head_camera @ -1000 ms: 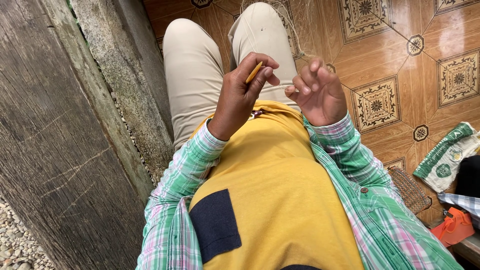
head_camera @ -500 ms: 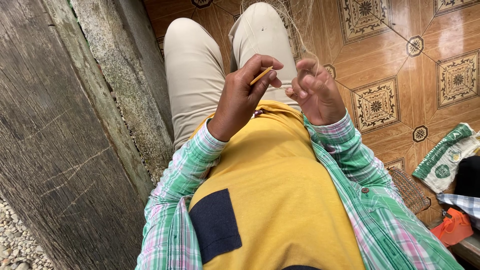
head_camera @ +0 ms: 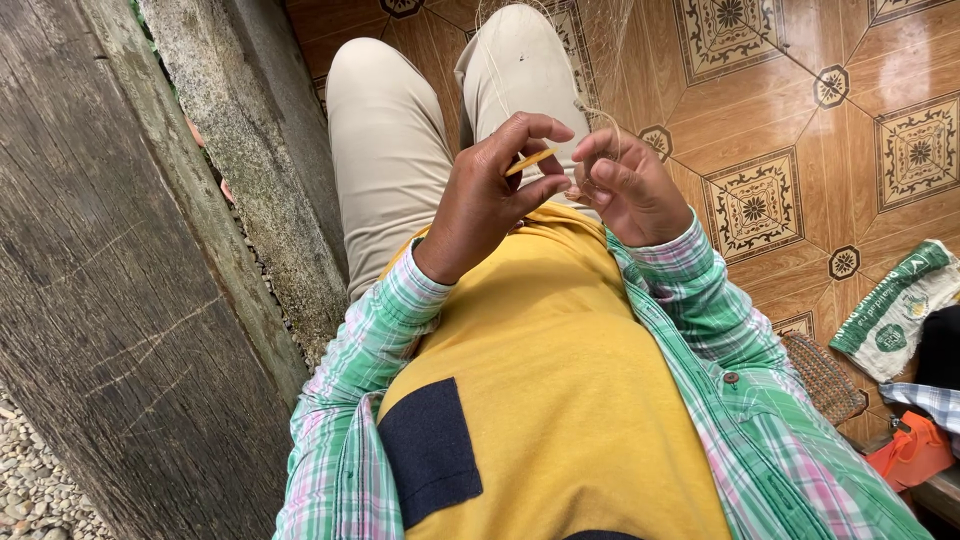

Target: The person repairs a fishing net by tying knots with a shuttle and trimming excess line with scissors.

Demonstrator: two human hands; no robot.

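I look down at my lap: beige trousers, a yellow shirt and an open green plaid shirt. My left hand [head_camera: 490, 195] pinches a thin yellow stick [head_camera: 530, 160] between thumb and fingers. My right hand [head_camera: 625, 185] is close beside it, fingertips closed on a fine pale thread [head_camera: 603, 118] that loops above the knuckles. The thread runs up into a thin, nearly clear net [head_camera: 570, 45] draped over my right knee. The stick's tip points toward my right fingers.
A rough grey wall [head_camera: 130, 250] stands close on my left, with gravel [head_camera: 40, 480] at its foot. Patterned brown floor tiles [head_camera: 800, 130] spread to the right. A green-and-white sack [head_camera: 895, 310], a woven brown piece [head_camera: 820, 375] and an orange object [head_camera: 915, 450] lie at right.
My right hand's spread fingers have closed onto the thread and moved in against my left hand. The yellow stick has tilted toward the right hand.
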